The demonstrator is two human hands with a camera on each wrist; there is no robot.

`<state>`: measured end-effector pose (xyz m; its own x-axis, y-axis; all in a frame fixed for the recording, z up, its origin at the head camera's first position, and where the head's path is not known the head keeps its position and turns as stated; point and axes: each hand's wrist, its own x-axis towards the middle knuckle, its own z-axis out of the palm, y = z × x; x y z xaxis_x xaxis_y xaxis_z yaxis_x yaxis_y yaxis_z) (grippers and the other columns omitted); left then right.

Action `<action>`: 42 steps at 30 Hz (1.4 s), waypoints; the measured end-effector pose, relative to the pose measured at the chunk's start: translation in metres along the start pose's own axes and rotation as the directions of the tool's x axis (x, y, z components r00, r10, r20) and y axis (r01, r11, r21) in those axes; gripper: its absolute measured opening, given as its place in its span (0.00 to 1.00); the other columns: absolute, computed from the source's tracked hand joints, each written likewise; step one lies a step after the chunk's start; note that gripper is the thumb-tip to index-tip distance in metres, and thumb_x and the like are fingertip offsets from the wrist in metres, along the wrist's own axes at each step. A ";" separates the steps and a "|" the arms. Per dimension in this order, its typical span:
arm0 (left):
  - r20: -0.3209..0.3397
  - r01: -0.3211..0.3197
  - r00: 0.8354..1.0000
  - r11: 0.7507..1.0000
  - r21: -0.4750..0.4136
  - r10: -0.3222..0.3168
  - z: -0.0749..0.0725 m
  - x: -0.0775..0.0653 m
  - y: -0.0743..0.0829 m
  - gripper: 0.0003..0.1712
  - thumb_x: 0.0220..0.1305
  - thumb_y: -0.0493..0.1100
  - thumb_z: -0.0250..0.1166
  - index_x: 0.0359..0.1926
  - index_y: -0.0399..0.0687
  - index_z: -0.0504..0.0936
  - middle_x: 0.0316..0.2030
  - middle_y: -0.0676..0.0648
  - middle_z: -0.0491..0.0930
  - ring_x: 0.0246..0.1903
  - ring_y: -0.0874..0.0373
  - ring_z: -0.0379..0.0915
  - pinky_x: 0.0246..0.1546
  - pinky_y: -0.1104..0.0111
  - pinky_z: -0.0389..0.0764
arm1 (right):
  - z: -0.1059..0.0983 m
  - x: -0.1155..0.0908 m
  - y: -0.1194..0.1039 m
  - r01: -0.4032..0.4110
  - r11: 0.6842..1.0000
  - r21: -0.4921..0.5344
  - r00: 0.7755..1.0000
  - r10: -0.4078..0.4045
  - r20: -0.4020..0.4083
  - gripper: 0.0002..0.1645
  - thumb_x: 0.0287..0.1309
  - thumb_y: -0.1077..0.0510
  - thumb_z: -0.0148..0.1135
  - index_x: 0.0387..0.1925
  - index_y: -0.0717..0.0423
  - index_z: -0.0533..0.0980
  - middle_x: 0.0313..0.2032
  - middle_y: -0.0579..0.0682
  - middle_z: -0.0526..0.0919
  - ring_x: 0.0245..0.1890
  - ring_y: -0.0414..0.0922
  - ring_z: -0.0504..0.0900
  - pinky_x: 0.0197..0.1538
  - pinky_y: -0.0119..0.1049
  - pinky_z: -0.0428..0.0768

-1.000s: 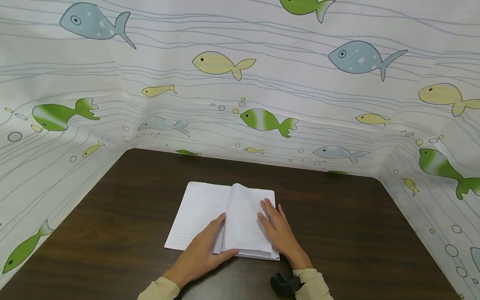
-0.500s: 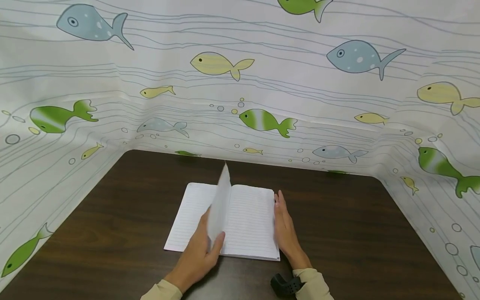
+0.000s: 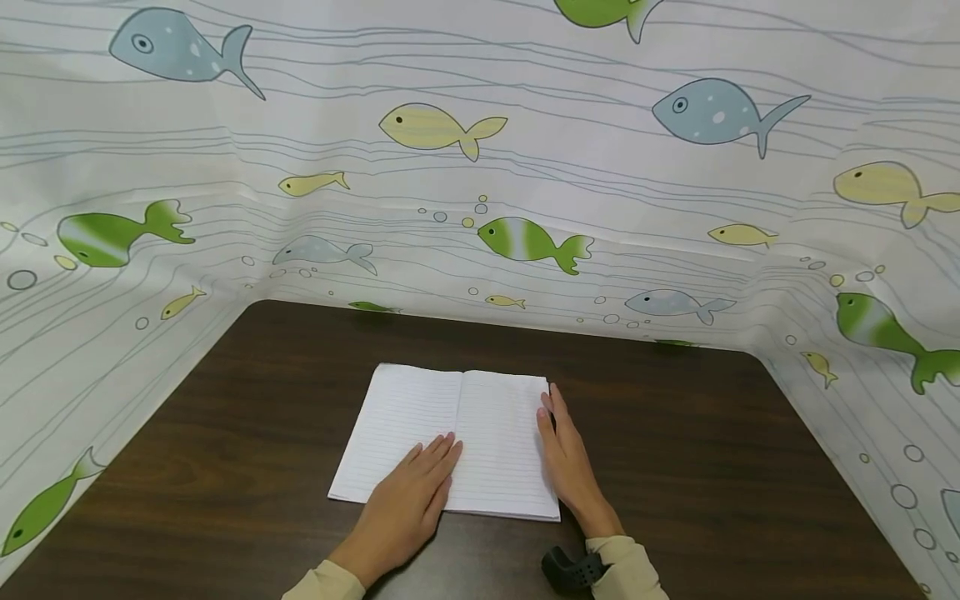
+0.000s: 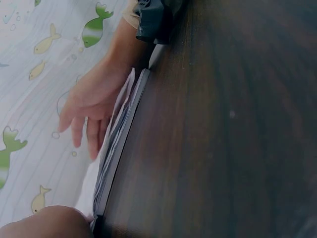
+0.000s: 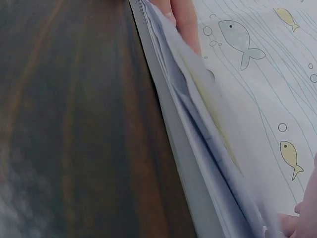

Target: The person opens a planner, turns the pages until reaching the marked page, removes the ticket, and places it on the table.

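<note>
An open notebook [image 3: 498, 442] with lined white pages lies on the dark wooden table in the head view. My left hand [image 3: 408, 504] rests over the lower part of its left page, fingers together and reaching to the centre fold. At the right edge of the notebook is my right hand [image 3: 572, 462], its fingers extended, the tips over the page margin. The left wrist view shows the notebook [image 4: 116, 148] edge-on, its pages slightly raised, with the right hand [image 4: 94, 96] beyond it. Page edges of the notebook [image 5: 198, 134] fill the middle of the right wrist view.
The brown table [image 3: 697, 467] extends to both sides of the notebook. White fish-patterned sheeting [image 3: 525, 183] rises behind and along both sides of it. A black wrist device [image 3: 572, 571] sits at the right sleeve [image 3: 626, 567].
My left hand has turned a raised leaf over to the left and now lies flat on the page. My right hand moved off the page to the edge, then slightly back over the margin.
</note>
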<state>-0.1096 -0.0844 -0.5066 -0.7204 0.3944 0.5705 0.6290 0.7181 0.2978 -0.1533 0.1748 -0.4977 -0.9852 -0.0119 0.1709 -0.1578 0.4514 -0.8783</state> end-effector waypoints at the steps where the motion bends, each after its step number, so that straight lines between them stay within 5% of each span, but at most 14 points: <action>1: 0.044 -0.003 0.999 1.000 0.004 0.003 0.001 -0.001 0.001 0.26 0.70 0.38 0.64 0.67 0.39 0.78 0.67 0.42 0.77 0.68 0.51 0.72 0.68 0.53 0.71 | 0.000 0.000 0.000 0.004 1.000 -0.005 1.000 -0.004 -0.003 0.40 0.83 0.43 0.40 0.82 0.58 0.46 0.78 0.60 0.60 0.79 0.56 0.55 0.78 0.61 0.51; 6: 0.142 0.052 0.989 0.999 0.004 -0.052 0.001 -0.003 0.003 0.27 0.75 0.46 0.62 0.70 0.40 0.76 0.69 0.43 0.75 0.71 0.52 0.68 0.72 0.55 0.67 | 0.001 0.000 0.000 0.004 1.000 -0.020 1.000 -0.004 -0.004 0.40 0.83 0.43 0.42 0.83 0.57 0.47 0.78 0.60 0.60 0.79 0.56 0.55 0.78 0.61 0.52; 10: 0.235 0.108 0.966 0.994 0.012 -0.108 -0.001 -0.005 0.006 0.45 0.71 0.69 0.60 0.74 0.42 0.71 0.74 0.45 0.68 0.75 0.54 0.61 0.75 0.58 0.62 | 0.003 -0.001 0.000 -0.010 0.999 -0.036 1.000 0.010 0.000 0.40 0.82 0.42 0.43 0.82 0.57 0.48 0.77 0.60 0.61 0.79 0.57 0.56 0.77 0.63 0.53; 13: 0.245 0.129 0.961 0.992 0.010 -0.127 -0.001 -0.007 0.007 0.54 0.63 0.77 0.60 0.75 0.43 0.69 0.75 0.45 0.67 0.75 0.54 0.60 0.75 0.58 0.63 | 0.004 -0.002 -0.001 -0.009 0.999 -0.041 1.000 0.009 0.002 0.40 0.82 0.43 0.43 0.82 0.57 0.49 0.77 0.60 0.62 0.78 0.58 0.56 0.77 0.63 0.54; 29: 0.194 0.086 0.977 0.996 0.034 -0.091 0.004 -0.002 0.011 0.54 0.63 0.77 0.62 0.73 0.41 0.72 0.73 0.43 0.70 0.73 0.52 0.64 0.74 0.58 0.65 | 0.002 -0.004 0.002 0.006 0.985 -0.173 1.000 -0.009 -0.015 0.43 0.77 0.46 0.55 0.82 0.57 0.52 0.76 0.57 0.65 0.78 0.59 0.56 0.77 0.63 0.55; 36: 0.178 0.128 0.976 0.992 0.008 -0.127 0.005 -0.003 0.011 0.62 0.60 0.78 0.63 0.77 0.36 0.63 0.76 0.41 0.64 0.72 0.49 0.66 0.69 0.55 0.71 | 0.002 -0.002 0.001 0.009 0.979 -0.205 1.000 -0.006 0.015 0.45 0.77 0.45 0.54 0.80 0.66 0.50 0.76 0.57 0.64 0.79 0.64 0.51 0.77 0.64 0.50; 42: 0.152 0.137 0.979 0.991 0.000 -0.135 0.005 -0.002 0.010 0.65 0.59 0.80 0.62 0.78 0.35 0.60 0.77 0.41 0.63 0.71 0.48 0.67 0.67 0.54 0.74 | 0.002 -0.002 -0.002 0.048 0.972 -0.232 0.998 -0.035 0.059 0.37 0.78 0.48 0.53 0.77 0.66 0.60 0.76 0.59 0.62 0.78 0.66 0.50 0.77 0.66 0.50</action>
<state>-0.1030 -0.0755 -0.5086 -0.8348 0.3759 0.4023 0.5244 0.7653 0.3731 -0.1516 0.1727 -0.4974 -0.9813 -0.0802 0.1749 -0.1849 0.6450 -0.7415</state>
